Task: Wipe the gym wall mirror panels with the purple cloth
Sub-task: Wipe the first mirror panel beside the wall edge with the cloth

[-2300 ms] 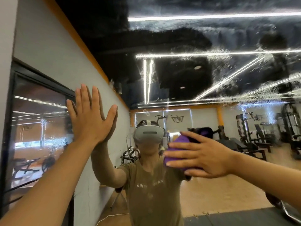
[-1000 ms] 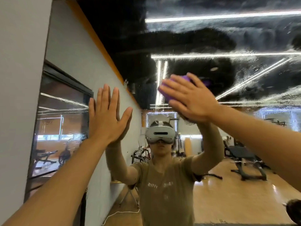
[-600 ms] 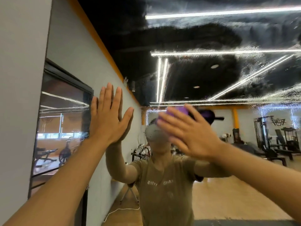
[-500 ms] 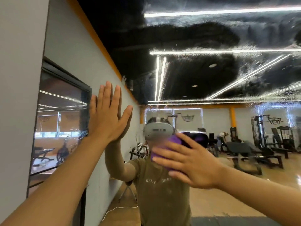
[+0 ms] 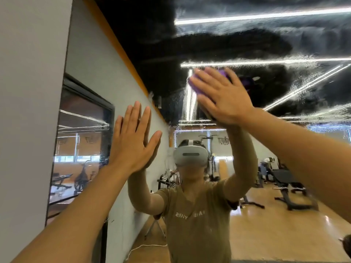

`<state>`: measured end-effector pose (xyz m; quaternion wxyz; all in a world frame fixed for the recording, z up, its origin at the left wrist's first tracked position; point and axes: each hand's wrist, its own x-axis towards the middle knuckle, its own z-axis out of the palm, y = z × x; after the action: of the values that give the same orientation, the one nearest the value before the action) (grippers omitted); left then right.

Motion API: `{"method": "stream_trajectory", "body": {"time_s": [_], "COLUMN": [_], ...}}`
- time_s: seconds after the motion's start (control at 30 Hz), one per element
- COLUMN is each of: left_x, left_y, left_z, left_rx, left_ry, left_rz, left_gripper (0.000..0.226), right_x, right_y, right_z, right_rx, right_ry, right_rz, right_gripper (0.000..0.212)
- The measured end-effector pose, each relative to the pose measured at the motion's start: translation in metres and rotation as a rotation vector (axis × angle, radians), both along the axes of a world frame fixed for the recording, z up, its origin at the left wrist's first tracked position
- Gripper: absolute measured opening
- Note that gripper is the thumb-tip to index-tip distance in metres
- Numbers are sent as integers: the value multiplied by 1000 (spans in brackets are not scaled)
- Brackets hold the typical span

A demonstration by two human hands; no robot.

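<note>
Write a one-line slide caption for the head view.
Right hand presses the purple cloth high on the streaky gym mirror while the left hand braces flat against the glass.

Bare mirror (image 5: 284,44) above and right, left hand (image 5: 133,141) flat on glass, grey wall (image 5: 28,111) bounding left edge

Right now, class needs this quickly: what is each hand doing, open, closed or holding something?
Left hand: open, fingers straight, palm flat on the mirror.
Right hand: open, straight fingers pressing the purple cloth against the mirror.
</note>
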<state>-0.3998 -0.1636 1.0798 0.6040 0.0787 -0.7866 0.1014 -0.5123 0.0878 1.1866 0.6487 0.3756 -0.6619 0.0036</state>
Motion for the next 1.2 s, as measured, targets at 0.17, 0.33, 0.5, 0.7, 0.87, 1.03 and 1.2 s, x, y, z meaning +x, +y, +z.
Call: {"method": "stream_trajectory", "body": {"time_s": [0.17,0.33,0.5,0.7,0.87,1.03,1.2], "left_x": [2,6,5,5,3,0,1], "left_y": [-7,-9,-10,-12,-14,-17,-18], "left_z": [-6,-8,-7,-7,-8,-9,-10], "left_rx": [-32,-52,-60,-73,-88,-107,-114], "left_ry": [-7,-10,-22,-14,6,17,18], "left_rz": [-19,-45,-21,-38,-42,-34,-66], "left_gripper": [74,72,74,74,73,74,72], "right_x": [6,2,-1,-5,5,7,9], "right_y": [-15,-9,15,2,-8,-21,-14], "right_z": [-8,-139,-208,-106,-1,-40,-158], "right_rx": [-143,261,705,628,-140,-152,297], "right_ry": [-29,139,285,256,-101,-18,141], "right_rz": [35,-16,-67,14,1,16,-72], "right_gripper": [57,56,55,52,58,57,57]}}
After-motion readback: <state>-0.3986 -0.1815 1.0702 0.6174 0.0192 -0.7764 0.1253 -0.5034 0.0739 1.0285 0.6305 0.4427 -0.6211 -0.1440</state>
